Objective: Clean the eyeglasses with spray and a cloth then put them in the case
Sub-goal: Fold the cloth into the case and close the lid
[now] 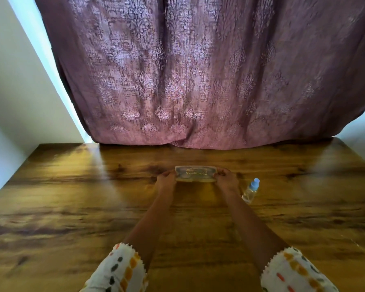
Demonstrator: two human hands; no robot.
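A clear plastic glasses case (pixel 195 174) with gold lettering on its lid lies on the wooden table (pixel 72 197), far from me at the middle. My left hand (pixel 166 180) grips its left end and my right hand (pixel 227 179) grips its right end. The lid looks closed; something dim shows through it, but I cannot tell whether it is the eyeglasses. A small clear spray bottle (pixel 250 190) with a light blue cap lies on its side just right of my right wrist. No cloth is in view.
A purple patterned curtain (pixel 198 70) hangs behind the table's far edge and touches it. A white wall (pixel 13 81) runs along the left side. My white sleeves with coloured dots show at the bottom.
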